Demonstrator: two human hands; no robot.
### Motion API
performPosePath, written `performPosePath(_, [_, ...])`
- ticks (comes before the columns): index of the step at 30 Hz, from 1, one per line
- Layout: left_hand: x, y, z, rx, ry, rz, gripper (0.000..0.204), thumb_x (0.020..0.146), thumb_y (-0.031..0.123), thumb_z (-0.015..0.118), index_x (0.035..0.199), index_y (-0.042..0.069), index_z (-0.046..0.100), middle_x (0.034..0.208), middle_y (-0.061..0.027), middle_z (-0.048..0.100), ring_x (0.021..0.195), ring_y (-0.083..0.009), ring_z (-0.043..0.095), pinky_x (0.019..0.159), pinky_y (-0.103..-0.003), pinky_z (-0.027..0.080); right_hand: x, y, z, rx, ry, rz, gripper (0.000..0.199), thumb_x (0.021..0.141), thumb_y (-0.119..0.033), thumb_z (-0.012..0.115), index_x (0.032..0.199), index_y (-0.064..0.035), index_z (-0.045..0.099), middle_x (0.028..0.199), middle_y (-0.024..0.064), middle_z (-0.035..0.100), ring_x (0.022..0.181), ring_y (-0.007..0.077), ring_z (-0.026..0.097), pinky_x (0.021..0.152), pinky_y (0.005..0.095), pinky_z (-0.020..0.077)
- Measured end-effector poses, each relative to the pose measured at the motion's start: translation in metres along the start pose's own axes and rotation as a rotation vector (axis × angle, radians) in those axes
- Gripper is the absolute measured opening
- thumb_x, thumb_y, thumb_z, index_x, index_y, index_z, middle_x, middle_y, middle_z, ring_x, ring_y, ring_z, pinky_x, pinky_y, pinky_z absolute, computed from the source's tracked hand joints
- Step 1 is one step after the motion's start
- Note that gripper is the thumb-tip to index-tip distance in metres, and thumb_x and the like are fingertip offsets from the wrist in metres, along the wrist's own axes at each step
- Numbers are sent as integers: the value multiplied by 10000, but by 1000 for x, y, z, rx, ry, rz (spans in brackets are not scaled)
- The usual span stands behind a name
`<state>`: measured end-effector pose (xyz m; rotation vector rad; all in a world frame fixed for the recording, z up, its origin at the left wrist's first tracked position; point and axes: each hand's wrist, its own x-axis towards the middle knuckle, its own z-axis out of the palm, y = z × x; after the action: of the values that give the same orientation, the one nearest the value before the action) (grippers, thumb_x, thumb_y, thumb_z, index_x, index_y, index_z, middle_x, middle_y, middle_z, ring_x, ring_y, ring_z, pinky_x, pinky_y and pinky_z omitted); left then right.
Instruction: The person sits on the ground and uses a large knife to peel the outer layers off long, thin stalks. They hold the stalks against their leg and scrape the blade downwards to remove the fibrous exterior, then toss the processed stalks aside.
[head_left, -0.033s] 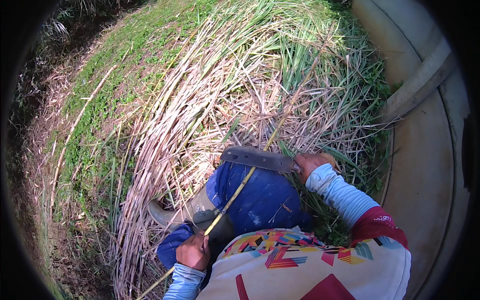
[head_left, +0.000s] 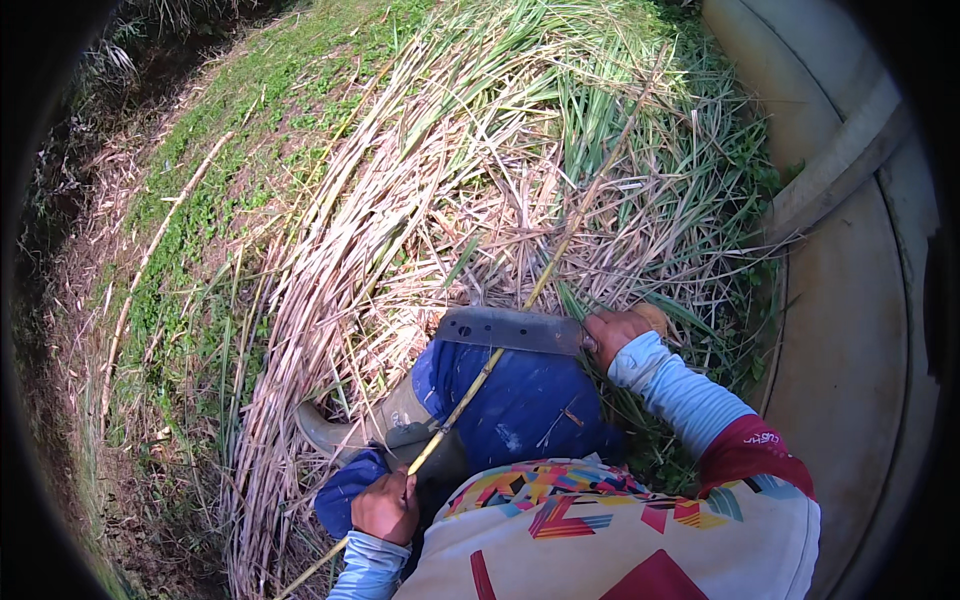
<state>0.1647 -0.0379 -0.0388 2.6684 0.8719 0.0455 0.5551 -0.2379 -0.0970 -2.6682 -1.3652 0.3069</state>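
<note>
- The work in hand looks to be scraping or trimming a long yellow stalk (head_left: 465, 405) (a judgement from how blade and stalk lie); the stalk slants from the lower left of the frame through its middle toward the upper right.
- At the lower left, the left hand (head_left: 385, 508) is closed around the stalk, its fingers wrapped over it.
- Right of centre, the right hand (head_left: 618, 338) is closed on the handle end of a dark, broad machete (head_left: 515, 330), whose holed blade reaches leftward to mid-frame.
- The blade crosses over the stalk, above the blue trouser leg (head_left: 520, 400); whether metal touches stalk, I cannot tell.
- A pass here would call for a firm left hold, a shallow blade angle against the stalk, and care for the knee beneath (the trouser cloth lies very near the blade).
- A muddy boot (head_left: 400, 415) shows left of the knee; dry leaves and stems (head_left: 340, 250) spread across the upper middle, and a pale curved wall (head_left: 830, 330) fills the right side.
</note>
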Motion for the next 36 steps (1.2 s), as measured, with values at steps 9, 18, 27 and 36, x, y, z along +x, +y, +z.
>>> performPosePath(9, [-19,-7,-14,-69,-6,17,227,879,157,660,1086,77,708,772,-142,671,676,-363,664,599,-456,526,49,61,-47,34,-1,507,249,881,-166,588,1112,-80,625,1053,223,687,1015,421,653,899,510,511])
performPosePath(18, [-49,-16,-36,-33,-148,-86,260,947,203,599,1146,62,691,942,-203,703,833,-409,681,722,-480,546,12,20,-3,24,54,-17,218,809,-153,652,1006,-78,602,978,171,680,954,384,665,858,485,519])
performPosePath(27, [-63,-33,-21,-51,-158,-63,238,953,172,589,1135,55,687,885,-219,688,778,-429,669,649,-510,530,7,40,-21,-125,-67,-129,157,816,-122,602,967,-81,612,995,146,689,995,353,676,831,468,536])
performPosePath(36, [-92,-74,-2,-47,-90,13,281,922,148,619,1184,60,675,851,-213,678,726,-427,650,615,-521,509,22,35,-44,-165,-133,-102,203,838,-126,600,1028,-59,622,1031,208,693,939,397,682,833,499,529])
